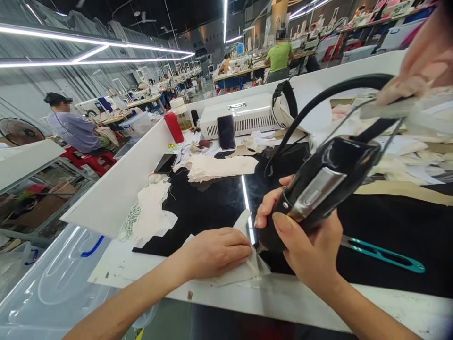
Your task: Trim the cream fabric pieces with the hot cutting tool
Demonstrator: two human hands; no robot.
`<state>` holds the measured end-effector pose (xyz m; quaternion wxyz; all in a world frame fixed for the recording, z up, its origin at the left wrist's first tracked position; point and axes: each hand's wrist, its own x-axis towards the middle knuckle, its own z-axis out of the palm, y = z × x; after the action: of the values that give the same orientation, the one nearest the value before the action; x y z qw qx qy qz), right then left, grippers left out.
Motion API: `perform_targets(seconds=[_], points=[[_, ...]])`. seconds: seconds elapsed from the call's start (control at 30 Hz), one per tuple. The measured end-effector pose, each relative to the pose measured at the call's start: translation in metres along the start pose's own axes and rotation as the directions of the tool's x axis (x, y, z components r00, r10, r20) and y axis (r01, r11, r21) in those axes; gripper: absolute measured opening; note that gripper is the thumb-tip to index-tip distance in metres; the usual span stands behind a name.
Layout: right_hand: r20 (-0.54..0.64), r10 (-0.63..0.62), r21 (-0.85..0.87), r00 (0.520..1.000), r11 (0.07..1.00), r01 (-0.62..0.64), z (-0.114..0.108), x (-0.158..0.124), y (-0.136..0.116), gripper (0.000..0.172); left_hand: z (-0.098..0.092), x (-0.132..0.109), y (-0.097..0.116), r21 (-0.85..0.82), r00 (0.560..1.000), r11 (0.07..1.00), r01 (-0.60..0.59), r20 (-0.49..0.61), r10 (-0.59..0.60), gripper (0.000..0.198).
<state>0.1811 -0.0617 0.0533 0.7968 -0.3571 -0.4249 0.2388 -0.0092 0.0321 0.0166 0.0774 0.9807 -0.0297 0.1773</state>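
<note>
My right hand [311, 245] is wrapped round a black handheld device [322, 179] with a silver plate and a thick black cable. The device's lower end is close to a pale fabric piece [244, 271] at the front edge of the glossy black board [212, 203]. On that fabric rests my left hand [217, 252], its fingers together and bent over the cloth; whether they pinch it is hidden. Teal thread snips [387, 255] lie on the board to the right of my right hand.
Pale fabric stacks [221, 167] lie at the back and left [152, 212]. Behind them stand a phone [226, 132], a white vented box [240, 115] and a red container [173, 127]. A clear plastic bin [67, 283] is at lower left. Two people [72, 125] [279, 59] sit or stand farther off.
</note>
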Motion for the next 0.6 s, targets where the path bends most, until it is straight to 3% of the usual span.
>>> perform_targets(seconds=[0.6], points=[[-0.047, 0.019, -0.002, 0.999, 1.000, -0.019, 0.0010, 0.0020, -0.0029, 0.038, -0.0049, -0.0082, -0.0038, 0.116, 0.998, 0.991, -0.060, 0.013, 0.059, 0.024]])
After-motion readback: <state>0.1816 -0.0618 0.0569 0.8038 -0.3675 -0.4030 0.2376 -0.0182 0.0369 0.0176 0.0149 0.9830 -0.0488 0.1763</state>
